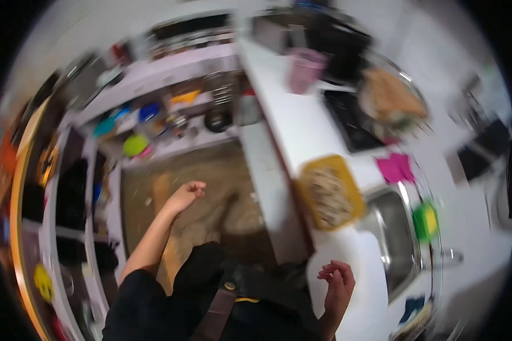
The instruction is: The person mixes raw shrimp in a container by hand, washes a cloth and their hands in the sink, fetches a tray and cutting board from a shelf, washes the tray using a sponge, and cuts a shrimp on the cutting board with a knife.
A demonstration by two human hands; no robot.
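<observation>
My left hand point(188, 196) hangs over the brown floor with its fingers curled, and what it holds, if anything, is too blurred to tell. Over the white board point(358, 256) at the counter's near end is my right hand point(338, 279), its fingers partly bent and apart, with nothing seen in them. Just beyond it, at the counter's edge, sits a yellow tray point(308, 193) of pale, blurred pieces point(329, 196). Neither hand touches the tray.
A steel sink point(389, 233) lies right of the tray, with a green sponge holder point(425, 220) beside it. Farther along stand a black stove plate point(347, 119), a pink basket point(306, 71) and a brown bag point(389, 94). Open shelves point(91, 199) line the left.
</observation>
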